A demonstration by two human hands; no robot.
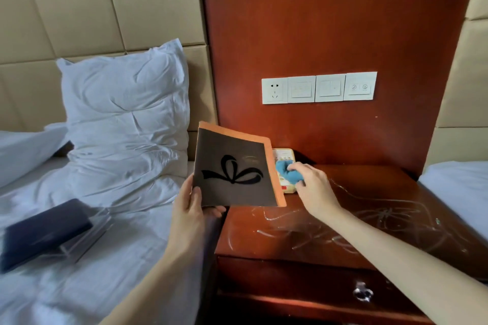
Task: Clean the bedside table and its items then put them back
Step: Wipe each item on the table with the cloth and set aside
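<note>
Blue cloth (286, 171) is bunched under the curled fingers of the right hand (314, 185), which pinches it and presses it down on a small yellow box (284, 155). The box lies at the back of the bedside table (343, 224), just beyond the knuckles. The left hand (188, 206) grips a brown folder (232, 169) with an orange border by its lower corner. Its thumb is on the front face and its fingers are curled behind, holding the folder tilted up and clear of the tabletop. That lift likely exposes the box and the wood beneath so the cloth can reach them. Nearer the wrist of the wiping hand, the reddish wood carries pale scribbled marks, so I judge the cleaning is at an early stage. Well to the outer side of the folder hand, a dark book (45, 229) and a clear stand (91, 233) lie on the white bed (132, 258), probably set aside until the table is done.
</note>
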